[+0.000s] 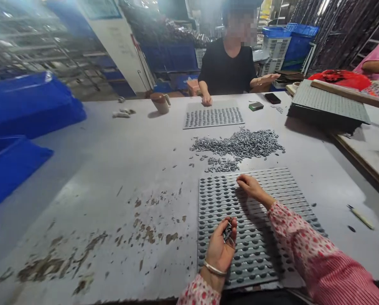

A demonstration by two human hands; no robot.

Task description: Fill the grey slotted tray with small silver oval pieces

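Note:
My left hand is cupped palm up around a small heap of dark grey, pointed oval pieces. Beneath both hands lies a grey board with rows of oval slots; the left part shows many dark ovals, the right part looks lighter. My right hand is over the upper middle of the board, thumb and fingers pinched together. Whatever sits between those fingertips is hidden. Just beyond the board's far edge spreads a loose pile of the same grey oval pieces.
Across the table a person in a dark top has one hand by a similar board. A brown mug stands at the far edge. Blue bins are at left, stacked boards at right. A pale-handled pointed tool lies right.

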